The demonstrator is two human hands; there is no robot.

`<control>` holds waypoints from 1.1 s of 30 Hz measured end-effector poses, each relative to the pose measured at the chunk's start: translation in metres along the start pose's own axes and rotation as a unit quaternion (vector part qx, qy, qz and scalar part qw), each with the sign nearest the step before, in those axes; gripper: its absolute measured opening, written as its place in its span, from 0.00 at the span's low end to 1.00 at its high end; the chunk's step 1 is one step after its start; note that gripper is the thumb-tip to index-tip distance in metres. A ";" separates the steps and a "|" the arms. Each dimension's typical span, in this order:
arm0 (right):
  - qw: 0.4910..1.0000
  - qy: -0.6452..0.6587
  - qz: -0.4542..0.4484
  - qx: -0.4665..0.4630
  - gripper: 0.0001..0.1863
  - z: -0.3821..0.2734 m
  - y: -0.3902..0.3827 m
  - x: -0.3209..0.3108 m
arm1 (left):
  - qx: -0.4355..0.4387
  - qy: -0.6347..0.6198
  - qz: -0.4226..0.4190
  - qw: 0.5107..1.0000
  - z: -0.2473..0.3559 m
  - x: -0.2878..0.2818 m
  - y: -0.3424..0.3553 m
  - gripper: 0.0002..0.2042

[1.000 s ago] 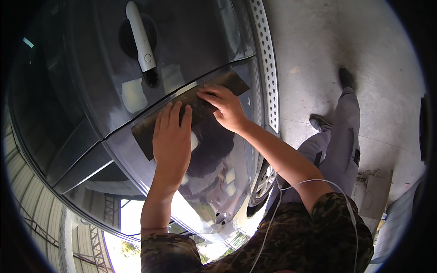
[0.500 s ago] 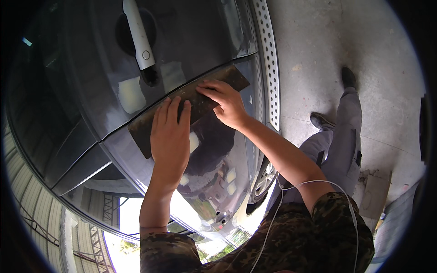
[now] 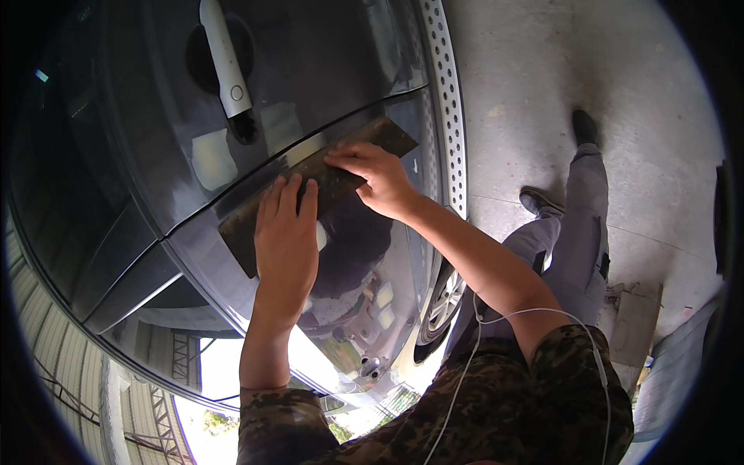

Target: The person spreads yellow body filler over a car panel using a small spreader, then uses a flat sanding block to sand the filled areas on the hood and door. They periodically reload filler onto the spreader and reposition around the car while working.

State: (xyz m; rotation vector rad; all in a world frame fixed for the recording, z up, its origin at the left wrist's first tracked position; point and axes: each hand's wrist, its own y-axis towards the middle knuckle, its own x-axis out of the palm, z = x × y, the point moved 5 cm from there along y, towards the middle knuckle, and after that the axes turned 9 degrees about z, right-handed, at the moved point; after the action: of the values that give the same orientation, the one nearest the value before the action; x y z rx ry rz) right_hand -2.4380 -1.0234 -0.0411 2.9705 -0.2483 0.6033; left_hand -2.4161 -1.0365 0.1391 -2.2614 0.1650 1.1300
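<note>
A long dark brown strip of what looks like sandpaper (image 3: 333, 183) lies against the grey car body panel (image 3: 205, 240), just on my side of a panel seam. My left hand (image 3: 287, 242) presses on its left part, fingers stretched flat over the strip and its near edge under the palm. Toward the strip's right end, my right hand (image 3: 384, 182) holds it with a forefinger laid on top and the other fingers bent. The thumb's grip is mostly hidden. A pale filler patch (image 3: 306, 149) shows between the strip's far edge and the seam.
Beyond the seam are a light door handle (image 3: 226, 70) and another pale filler patch (image 3: 214, 160). A perforated running board (image 3: 451, 101) edges the car on the right, with a wheel (image 3: 442, 306) nearer me. A person's grey-trousered leg (image 3: 581, 201) shows over the concrete floor (image 3: 511, 46).
Both hands and the strip have slid a little toward me, away from the seam, uncovering the pale patch there. The whole view has also shifted slightly.
</note>
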 end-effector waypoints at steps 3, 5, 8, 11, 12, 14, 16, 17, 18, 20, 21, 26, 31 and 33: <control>1.000 0.003 -0.012 0.005 0.34 0.000 -0.005 -0.002 | -0.001 0.004 -0.019 1.000 0.004 0.002 -0.006 0.22; 0.999 -0.001 -0.037 0.017 0.34 0.001 -0.008 -0.004 | 0.010 0.008 -0.009 1.000 0.008 0.000 -0.009 0.22; 0.996 0.009 -0.087 0.024 0.28 -0.003 -0.014 -0.014 | -0.013 -0.051 -0.051 0.997 0.013 0.000 -0.012 0.21; 0.970 -0.121 -0.211 -0.008 0.19 -0.022 -0.027 -0.031 | -0.035 -0.113 -0.144 0.982 0.027 -0.008 -0.021 0.21; 0.973 -0.122 -0.193 -0.023 0.19 -0.035 -0.033 -0.048 | -0.014 -0.138 -0.128 0.982 0.039 -0.015 -0.021 0.22; 0.951 -0.203 -0.233 -0.034 0.15 -0.057 -0.042 -0.076 | 0.027 -0.147 -0.092 0.985 0.066 -0.034 -0.028 0.18; 0.925 -0.248 -0.287 -0.029 0.12 -0.088 -0.056 -0.098 | 0.035 -0.131 -0.129 0.982 0.094 -0.047 -0.044 0.14; 0.917 -0.274 -0.286 -0.051 0.12 -0.103 -0.061 -0.113 | 0.014 -0.113 -0.131 0.985 0.108 -0.049 -0.050 0.11; 0.891 -0.308 -0.331 -0.041 0.12 -0.116 -0.066 -0.121 | 0.002 -0.127 -0.141 0.982 0.117 -0.048 -0.050 0.09; 0.854 -0.408 -0.316 -0.069 0.05 -0.142 -0.060 -0.169 | 0.022 -0.158 -0.097 0.982 0.144 -0.047 -0.043 0.09; 0.863 -0.400 -0.293 -0.095 0.05 -0.147 -0.051 -0.189 | 0.018 -0.202 -0.047 0.978 0.149 -0.038 -0.033 0.09; 0.924 -0.377 0.048 -0.035 0.15 -0.263 -0.051 -0.377 | -0.101 -0.496 0.207 0.837 0.161 -0.051 -0.017 0.06; 0.869 -0.292 0.390 0.090 0.17 -0.348 -0.032 -0.592 | -0.167 -0.824 0.319 0.437 0.179 -0.083 0.005 0.13; 0.848 -0.312 0.412 0.120 0.20 -0.363 -0.001 -0.667 | -0.180 -0.850 0.267 0.416 0.192 -0.091 0.034 0.16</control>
State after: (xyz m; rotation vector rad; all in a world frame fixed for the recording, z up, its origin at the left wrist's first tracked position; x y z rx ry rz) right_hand -3.1808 -0.8825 0.0286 3.0712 -1.6524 -0.3769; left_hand -2.6176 -0.9698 0.1054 -0.1007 -0.2599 3.3093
